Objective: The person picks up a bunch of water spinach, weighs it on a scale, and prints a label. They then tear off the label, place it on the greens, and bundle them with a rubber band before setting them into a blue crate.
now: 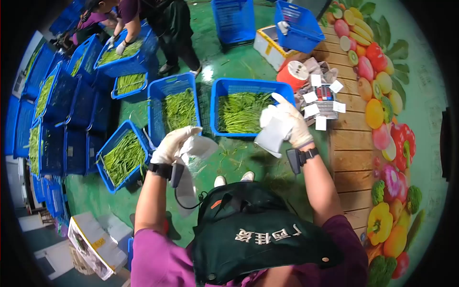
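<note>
My left hand (174, 146), in a white glove, is closed on a strip of thin whitish plastic (190, 186) that hangs crumpled below it. My right hand (291, 124), also gloved, grips a folded white sheet (274, 136), thumb side raised. Past the hands, a blue crate (253, 82) of cut green stalks (236, 112) stands on the floor, its right end partly behind my right hand. To its left is a second blue crate (171, 82) holding more greens (180, 109). A third crate (114, 189) of stalks sits tilted left of my left hand.
At the upper left, a person (167, 33) bends over a crate with gloved hands. Stacked blue crates (57, 105) line the left side. Right of the middle crate lie white tags (311, 97) and a red-and-white spool (293, 75), beside wooden planks (351, 143). A foam box (267, 48) stands behind.
</note>
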Demonstrator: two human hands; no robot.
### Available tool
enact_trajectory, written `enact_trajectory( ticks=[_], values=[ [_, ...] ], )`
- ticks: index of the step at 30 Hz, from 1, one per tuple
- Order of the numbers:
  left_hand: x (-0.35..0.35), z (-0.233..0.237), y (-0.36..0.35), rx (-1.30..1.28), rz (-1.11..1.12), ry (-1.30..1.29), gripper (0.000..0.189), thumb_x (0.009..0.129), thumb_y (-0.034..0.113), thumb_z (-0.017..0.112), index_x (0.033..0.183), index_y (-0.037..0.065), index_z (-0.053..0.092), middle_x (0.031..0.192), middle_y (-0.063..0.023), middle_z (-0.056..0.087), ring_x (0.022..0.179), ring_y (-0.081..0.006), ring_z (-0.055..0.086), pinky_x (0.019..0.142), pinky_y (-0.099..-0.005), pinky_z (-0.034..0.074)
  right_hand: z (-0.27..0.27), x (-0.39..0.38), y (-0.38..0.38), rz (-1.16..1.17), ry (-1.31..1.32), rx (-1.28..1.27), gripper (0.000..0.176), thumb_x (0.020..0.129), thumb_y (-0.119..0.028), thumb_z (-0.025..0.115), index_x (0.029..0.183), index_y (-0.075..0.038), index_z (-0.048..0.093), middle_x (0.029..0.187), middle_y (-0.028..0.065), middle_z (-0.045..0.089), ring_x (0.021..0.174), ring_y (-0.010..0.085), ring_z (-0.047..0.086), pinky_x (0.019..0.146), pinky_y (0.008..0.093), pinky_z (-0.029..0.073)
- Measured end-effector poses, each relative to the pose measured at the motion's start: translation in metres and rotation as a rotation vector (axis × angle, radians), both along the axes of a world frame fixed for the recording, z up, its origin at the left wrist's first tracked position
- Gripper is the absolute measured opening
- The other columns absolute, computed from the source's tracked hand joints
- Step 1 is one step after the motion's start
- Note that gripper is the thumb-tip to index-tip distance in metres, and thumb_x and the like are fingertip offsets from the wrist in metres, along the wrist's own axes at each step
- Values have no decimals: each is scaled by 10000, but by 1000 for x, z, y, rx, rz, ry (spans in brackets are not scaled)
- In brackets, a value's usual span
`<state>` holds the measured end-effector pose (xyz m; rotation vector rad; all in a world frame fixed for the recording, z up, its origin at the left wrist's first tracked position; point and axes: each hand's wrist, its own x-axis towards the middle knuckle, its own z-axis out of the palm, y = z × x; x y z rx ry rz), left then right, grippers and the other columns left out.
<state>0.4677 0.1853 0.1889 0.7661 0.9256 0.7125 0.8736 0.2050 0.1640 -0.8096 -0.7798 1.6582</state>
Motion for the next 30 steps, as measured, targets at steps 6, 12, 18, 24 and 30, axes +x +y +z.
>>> enact_trajectory(
  ticks=[6,12,18,24,30],
  values=[
    [-17,-11,0,-91,313,-43,461,857,375,640,1178,48,600,1086,-29,628,947,-127,570,764,-256,451,12,-64,-150,321,-502,-123,337,857,-90,526,1186,-27,557,1107,98,613,1016,201,583,895,331,473],
    [-47,-9,-2,-41,285,-250,470,814,183,694,1219,14,526,969,-31,628,790,-130,609,711,-248,503,-10,-62,-217,936,-837,100,563,888,-378,555,1343,-65,445,1423,203,332,1360,303,249,1119,387,182],
    [-70,4,-9,-58,383,-290,552,766,91,597,1303,19,488,1006,-55,627,814,-111,571,721,-248,473,-49,-38,-225,842,-617,-373,459,869,-297,574,1214,3,534,1186,124,536,1093,193,488,927,310,389],
    [-105,9,-19,63,394,-548,713,694,126,626,1341,-46,381,1108,-180,595,938,-256,606,811,-315,493,3,-43,-138,471,65,-385,77,865,-111,514,884,-66,574,825,40,512,737,117,490,670,268,413],
    [-117,30,-35,102,563,-451,801,641,162,661,1351,-49,354,1207,-226,533,1060,-330,578,965,-406,448,34,-89,-77,280,112,-233,268,891,-90,525,1158,-72,515,1102,136,481,774,180,470,626,236,439]
  ],
)
